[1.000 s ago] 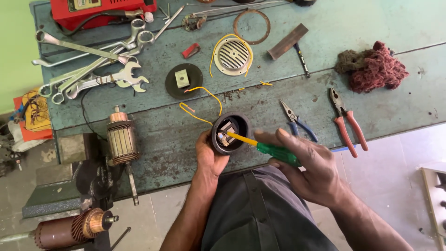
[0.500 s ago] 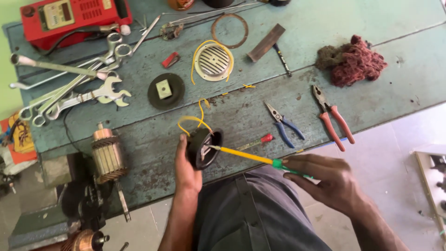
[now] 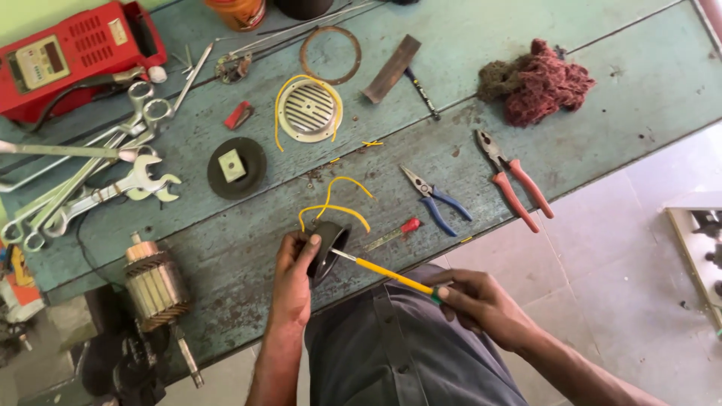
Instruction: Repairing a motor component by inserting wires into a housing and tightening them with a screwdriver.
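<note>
Black round part [image 3: 329,249]: held on edge over the near rim of the bench, its open side turned toward the screwdriver; two yellow wires [image 3: 336,201] loop up out of it.
Left hand [image 3: 295,277]: closed around the part — thumb on the rim, fingers behind.
Screwdriver [image 3: 383,272]: yellow shaft, metal tip inside the part's opening.
Right hand [image 3: 480,307]: fingers wrapped tight on the screwdriver's handle end, over the lap.
Bench [image 3: 226,248]: worn blue-green planks.
Just beyond the part: small red-handled tool [image 3: 394,234], blue-handled pliers [image 3: 436,198], red-handled pliers [image 3: 513,179].
Farther back: black disc [image 3: 236,167], round grille [image 3: 308,111], rusty ring [image 3: 330,54], reddish rag [image 3: 535,81].
Left side: spanners [image 3: 90,188], red meter [image 3: 68,53] — motor armature [image 3: 154,284] at the near edge.
</note>
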